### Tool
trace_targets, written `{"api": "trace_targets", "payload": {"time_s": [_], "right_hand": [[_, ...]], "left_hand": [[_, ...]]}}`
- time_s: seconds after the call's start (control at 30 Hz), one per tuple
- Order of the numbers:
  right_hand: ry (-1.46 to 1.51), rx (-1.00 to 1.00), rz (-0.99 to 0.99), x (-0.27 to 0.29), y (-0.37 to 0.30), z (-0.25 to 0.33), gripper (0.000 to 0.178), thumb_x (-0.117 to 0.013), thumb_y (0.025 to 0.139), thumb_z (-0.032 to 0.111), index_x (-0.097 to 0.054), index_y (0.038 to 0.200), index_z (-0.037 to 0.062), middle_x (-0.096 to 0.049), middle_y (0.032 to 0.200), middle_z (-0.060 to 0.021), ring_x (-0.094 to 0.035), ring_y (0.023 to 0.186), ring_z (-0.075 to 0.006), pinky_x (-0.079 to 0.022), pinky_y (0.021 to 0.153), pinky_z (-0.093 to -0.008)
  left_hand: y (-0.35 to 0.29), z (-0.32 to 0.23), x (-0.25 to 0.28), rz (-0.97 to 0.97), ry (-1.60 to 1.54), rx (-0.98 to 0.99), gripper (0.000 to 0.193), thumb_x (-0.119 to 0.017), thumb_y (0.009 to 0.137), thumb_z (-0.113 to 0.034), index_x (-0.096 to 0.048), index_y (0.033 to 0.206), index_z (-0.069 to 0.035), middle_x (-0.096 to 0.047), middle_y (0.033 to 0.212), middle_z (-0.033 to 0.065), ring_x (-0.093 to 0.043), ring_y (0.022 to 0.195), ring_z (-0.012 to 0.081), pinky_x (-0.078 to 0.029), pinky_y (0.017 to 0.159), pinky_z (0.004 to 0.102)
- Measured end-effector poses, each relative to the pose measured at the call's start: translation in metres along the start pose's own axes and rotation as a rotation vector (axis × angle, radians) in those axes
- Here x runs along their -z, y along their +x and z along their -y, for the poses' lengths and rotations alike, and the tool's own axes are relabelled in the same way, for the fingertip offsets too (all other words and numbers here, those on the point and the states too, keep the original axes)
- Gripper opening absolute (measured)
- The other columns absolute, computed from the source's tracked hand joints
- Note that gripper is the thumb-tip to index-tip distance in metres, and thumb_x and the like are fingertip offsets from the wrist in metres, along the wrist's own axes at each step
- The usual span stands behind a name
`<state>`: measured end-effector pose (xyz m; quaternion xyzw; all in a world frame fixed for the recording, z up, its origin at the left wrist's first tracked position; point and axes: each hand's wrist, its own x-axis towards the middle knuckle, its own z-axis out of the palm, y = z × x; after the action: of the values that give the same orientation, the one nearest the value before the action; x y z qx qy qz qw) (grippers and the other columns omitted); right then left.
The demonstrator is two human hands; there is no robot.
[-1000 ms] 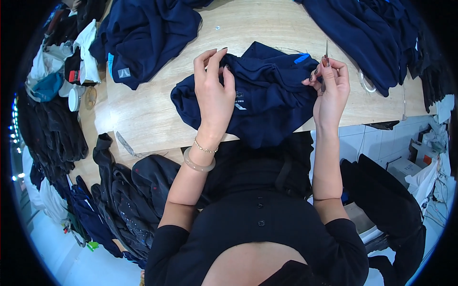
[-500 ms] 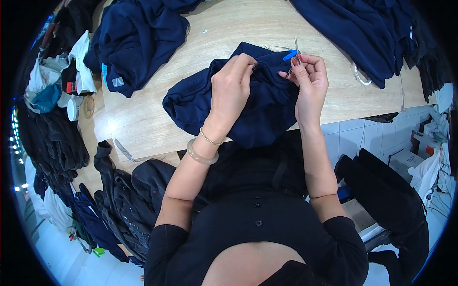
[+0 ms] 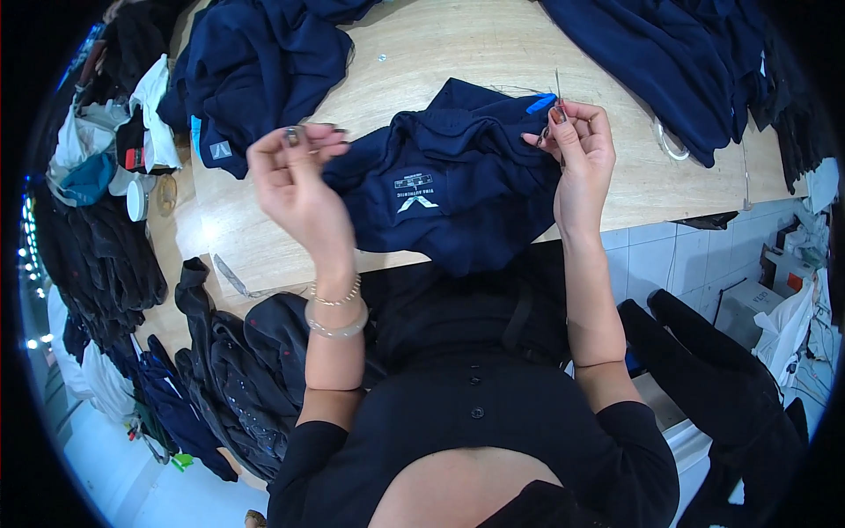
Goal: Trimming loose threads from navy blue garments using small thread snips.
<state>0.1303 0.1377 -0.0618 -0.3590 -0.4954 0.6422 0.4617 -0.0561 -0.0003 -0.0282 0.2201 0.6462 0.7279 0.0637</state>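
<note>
A navy garment [image 3: 493, 189] lies bunched on the pale table in front of me, its inner neck area showing a printed white label [image 3: 415, 195]. My right hand [image 3: 583, 145] is closed around small scissors [image 3: 558, 84] at the garment's right side, the thin pointed blades upward and a dark finger loop by the fingers. A bright blue strip [image 3: 541, 104] lies on the garment beside them. Raised left of the garment, my left hand [image 3: 295, 180] is slightly blurred, with loosely bent fingers and the thumb apart from the fingertips. No object shows in it.
Navy garments are piled at the far left [image 3: 264, 75] and far right [image 3: 651, 70] of the table [image 3: 422, 44]. A white ring-shaped loop [image 3: 671, 141] lies by the right pile. Dark clothes [image 3: 233, 378] hang at the near left edge. Loose threads lie behind the garment.
My left hand has let go of the garment and swung left, uncovering the neck label. My right hand has moved slightly right with the scissors.
</note>
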Motion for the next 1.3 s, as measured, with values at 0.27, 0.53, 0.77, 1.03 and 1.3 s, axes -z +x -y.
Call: {"api": "trace_targets", "payload": {"time_s": [0.27, 0.53, 0.77, 1.03, 1.3], "right_hand": [[-0.009, -0.006, 0.0, -0.003, -0.003, 0.005, 0.016, -0.06, 0.093, 0.009, -0.051, 0.102, -0.0007, -0.06, 0.095, -0.0103, -0.061, 0.088, -0.0133, -0.056, 0.069, -0.0272], [-0.172, -0.01, 0.04, -0.005, -0.017, 0.017, 0.02, -0.069, 0.085, 0.005, -0.054, 0.096, 0.0007, -0.061, 0.08, -0.0015, -0.055, 0.068, -0.0024, -0.041, 0.057, -0.0157], [-0.749, 0.157, 0.105, 0.0, -0.03, 0.003, 0.02, -0.074, 0.077, 0.001, -0.054, 0.081, -0.0001, -0.062, 0.069, -0.0069, -0.051, 0.06, -0.0037, -0.042, 0.054, -0.0212], [-0.72, 0.212, 0.125, -0.006, -0.028, -0.003, 0.018, -0.074, 0.078, 0.004, -0.057, 0.082, -0.0006, -0.058, 0.064, -0.0039, -0.048, 0.059, -0.0018, -0.041, 0.053, -0.02], [-0.466, 0.07, 0.125, -0.021, -0.021, 0.003, 0.018, -0.071, 0.083, 0.003, -0.057, 0.093, -0.0003, -0.066, 0.079, -0.0038, -0.059, 0.072, -0.0032, -0.045, 0.065, -0.0161]], "left_hand": [[-0.017, -0.001, -0.036, 0.539, 0.528, -0.334, 0.027, -0.075, 0.074, -0.012, -0.065, 0.099, -0.004, -0.059, 0.096, 0.0099, -0.059, 0.086, 0.0248, -0.049, 0.074, 0.0327], [-0.024, 0.047, -0.072, 0.605, 0.481, -0.474, 0.012, -0.067, 0.077, -0.004, -0.064, 0.088, -0.002, -0.06, 0.084, 0.0075, -0.059, 0.079, 0.0243, -0.049, 0.072, 0.0346], [-0.023, 0.049, -0.076, 0.541, 0.369, -0.199, 0.004, -0.056, 0.089, -0.002, -0.058, 0.087, 0.001, -0.063, 0.074, 0.0124, -0.063, 0.065, 0.0237, -0.052, 0.06, 0.0312], [-0.004, 0.027, -0.053, 0.254, 0.085, 0.008, 0.011, -0.043, 0.097, 0.001, -0.055, 0.095, 0.002, -0.064, 0.073, 0.0103, -0.063, 0.064, 0.0125, -0.052, 0.059, 0.0244], [0.019, 0.022, 0.001, 0.165, 0.558, -0.168, 0.01, -0.051, 0.09, 0.003, -0.059, 0.096, 0.001, -0.062, 0.09, 0.0098, -0.061, 0.072, 0.0172, -0.048, 0.065, 0.0289]]}}
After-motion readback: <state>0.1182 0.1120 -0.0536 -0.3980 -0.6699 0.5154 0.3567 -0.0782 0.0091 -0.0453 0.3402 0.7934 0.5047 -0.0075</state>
